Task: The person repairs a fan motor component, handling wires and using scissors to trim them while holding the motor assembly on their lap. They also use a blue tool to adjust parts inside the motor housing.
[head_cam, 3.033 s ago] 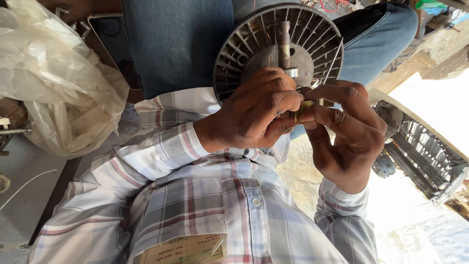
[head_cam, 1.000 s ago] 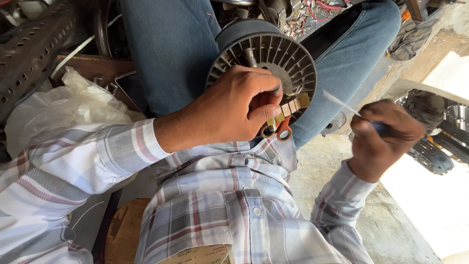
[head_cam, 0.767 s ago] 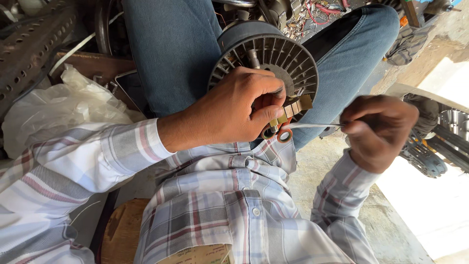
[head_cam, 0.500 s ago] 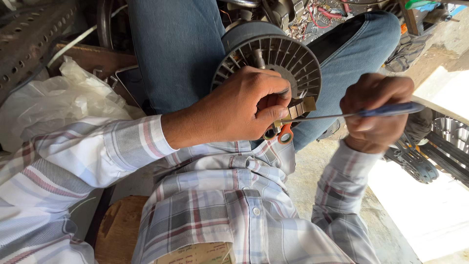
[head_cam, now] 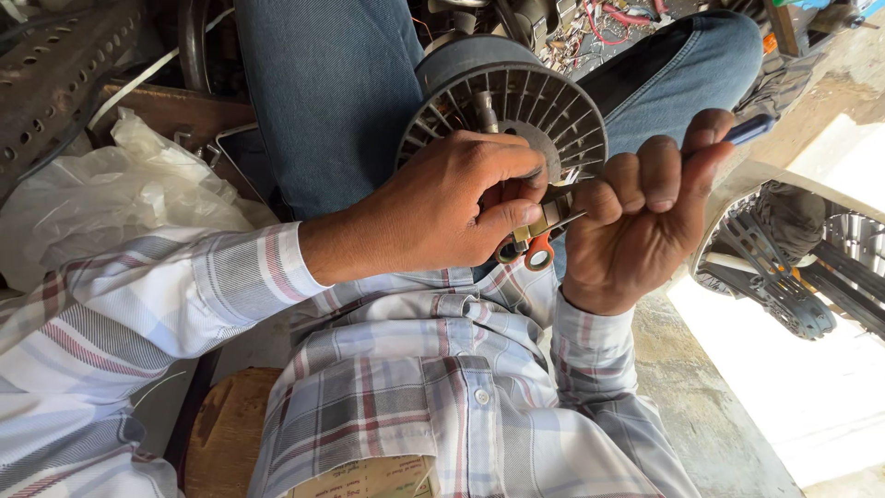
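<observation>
Clearly my left hand (head_cam: 442, 217) pinches a small brass part (head_cam: 537, 221) against the ribbed rotor (head_cam: 516, 101) on my lap; my right hand (head_cam: 645, 217) grips a blue-handled tool (head_cam: 749, 129), probably a screwdriver. A slipping tip could jab my fingers.

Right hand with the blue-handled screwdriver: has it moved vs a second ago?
Yes. The right hand has come in leftward to the small metal part at the grey finned motor drum; earlier it was held out to the right.

Finned rotor (head_cam: 516, 101) on lap (bag (head_cam: 111, 198) left).
</observation>
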